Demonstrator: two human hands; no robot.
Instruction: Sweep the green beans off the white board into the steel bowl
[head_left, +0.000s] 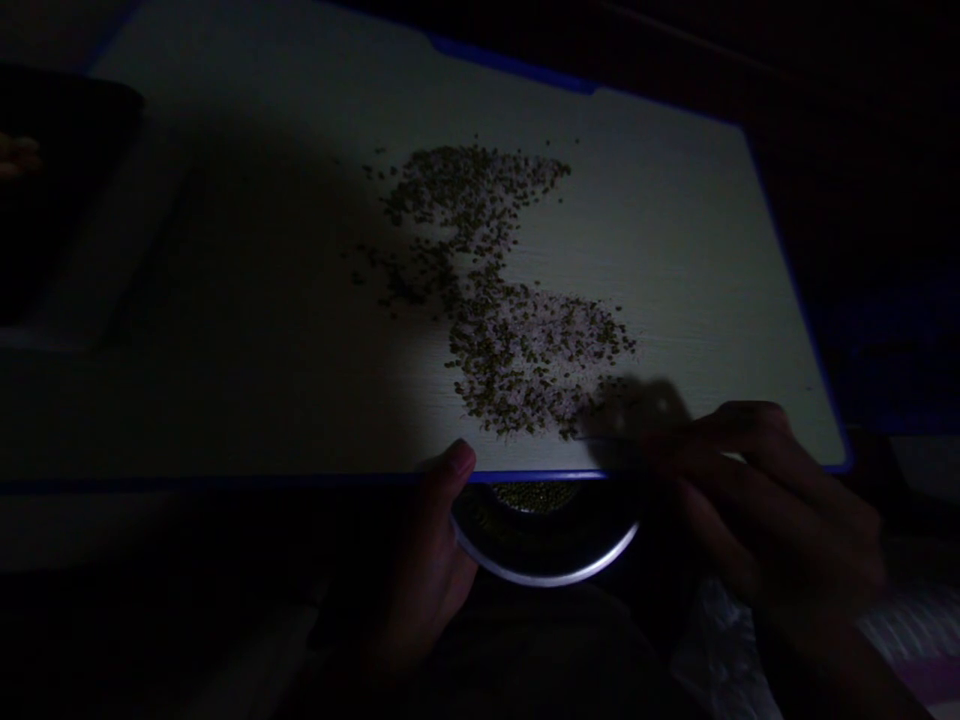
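Hooking its thumb over the near edge of the board (675,220), the left hand (431,570) sits at nine o'clock of the bowl (551,578), as if to keep bowl and board together. Its other fingers are hidden, so whether it is clamped on the bowl, the board or both I cannot tell. The bowl lies partly under that edge, a place that seems suited to catching whatever comes over it; small green beans (536,494) already lie inside.

At three o'clock of the bowl, the right hand (772,510) bends towards the near edge, thumb and fingers close to one another; shadow hides whether the tips meet or pinch anything.

The loose grains (487,370) lie on the board towards twelve o'clock from the bowl, small and roundish, in two ragged patches joined by a neck, with pale, finer bits among them. The board is flat and whitish, faintly streaked, with a blue rim; the bowl's curved rim gleams like metal. At half past four are a crinkled, plastic-looking bag (724,650) and, at four, a striped cloth (922,625).
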